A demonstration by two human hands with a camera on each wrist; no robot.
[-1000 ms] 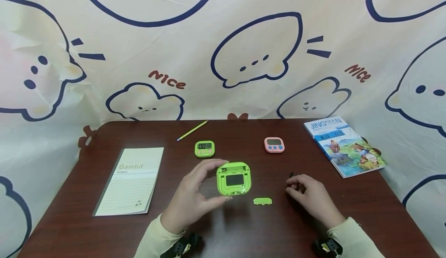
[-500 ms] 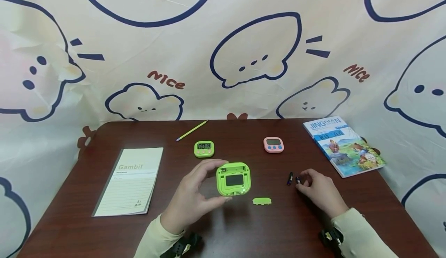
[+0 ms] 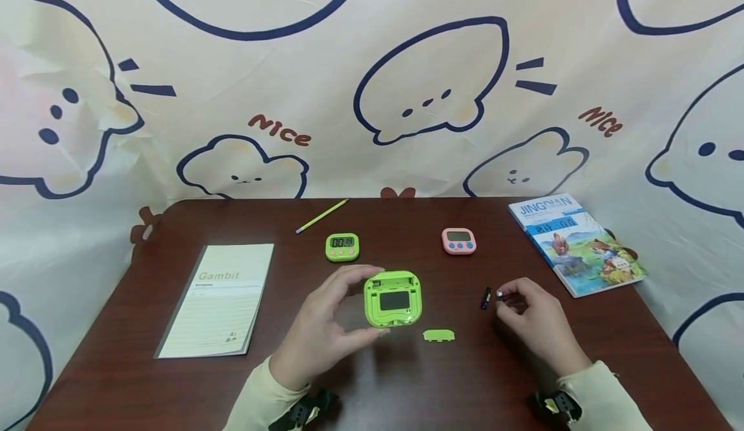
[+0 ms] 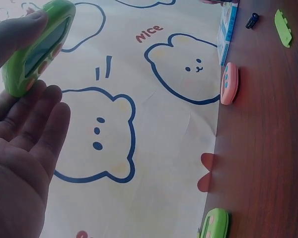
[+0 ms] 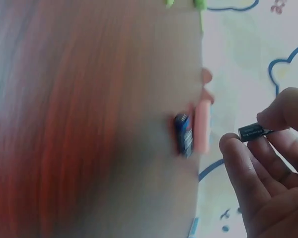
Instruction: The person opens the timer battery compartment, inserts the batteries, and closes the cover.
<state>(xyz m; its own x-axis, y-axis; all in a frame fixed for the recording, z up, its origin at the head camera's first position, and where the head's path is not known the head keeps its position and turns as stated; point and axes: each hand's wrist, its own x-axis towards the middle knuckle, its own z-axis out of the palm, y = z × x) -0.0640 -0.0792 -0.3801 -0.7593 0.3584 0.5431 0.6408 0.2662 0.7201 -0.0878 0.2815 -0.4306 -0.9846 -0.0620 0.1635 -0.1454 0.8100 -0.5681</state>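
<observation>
My left hand (image 3: pixel 367 302) grips a green timer (image 3: pixel 392 299) by its edges, back side up, with its battery slot uncovered. In the left wrist view the green timer (image 4: pixel 37 47) sits between thumb and fingers. The timer's green battery cover (image 3: pixel 438 335) lies on the brown table (image 3: pixel 407 386) just below it. My right hand (image 3: pixel 503 299) pinches a small dark battery (image 5: pixel 253 132) between thumb and fingertips. A second battery (image 3: pixel 485 298) lies on the table just left of that hand, also visible in the right wrist view (image 5: pixel 183 135).
A small green timer (image 3: pixel 341 247) and a pink timer (image 3: pixel 458 241) stand further back. A pencil (image 3: pixel 321 216) lies behind them. A "Gambit" notebook (image 3: pixel 217 300) lies at the left and a picture book (image 3: pixel 575 242) at the right. A printed cloth (image 3: pixel 372 82) hangs behind.
My right hand slid right off the two batteries, then pinched the right one and lifted it slightly. The left hand and green timer barely moved.
</observation>
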